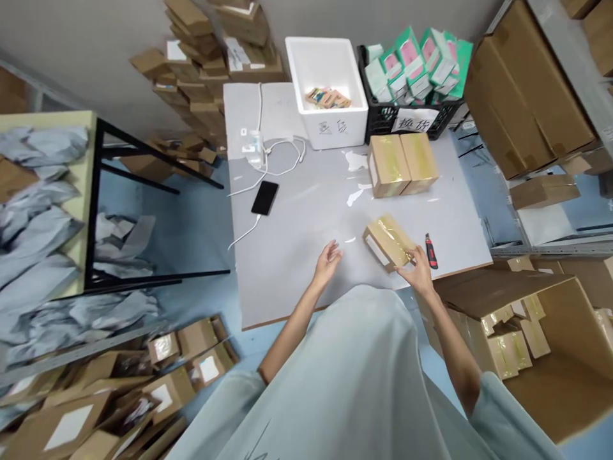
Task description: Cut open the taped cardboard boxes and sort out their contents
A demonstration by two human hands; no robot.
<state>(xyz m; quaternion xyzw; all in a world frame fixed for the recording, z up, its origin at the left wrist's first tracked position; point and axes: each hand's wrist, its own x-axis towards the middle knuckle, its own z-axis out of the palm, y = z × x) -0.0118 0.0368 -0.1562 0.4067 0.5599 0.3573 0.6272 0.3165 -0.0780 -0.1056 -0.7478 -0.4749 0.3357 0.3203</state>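
My right hand (pixel 416 271) grips the near right end of a small cardboard box (pixel 387 237), which has clear yellowish tape and a white label on its side. The box sits at an angle near the front of the grey table (pixel 297 249). To its left, my left hand (pixel 328 262) hovers near the table with loosely curled fingers apart and nothing in them. A red and black box cutter (pixel 431 251) lies just right of my right hand. Behind the held box, two taped cardboard boxes (pixel 403 165) stand side by side.
At the back are a white foam bin (pixel 330 131) and a black crate (pixel 383 121) of green-and-pink boxes. A phone (pixel 265 198) lies on the left with a white cable and power strip (pixel 252 148). A large open carton (pixel 569 358) holding small boxes stands at right.
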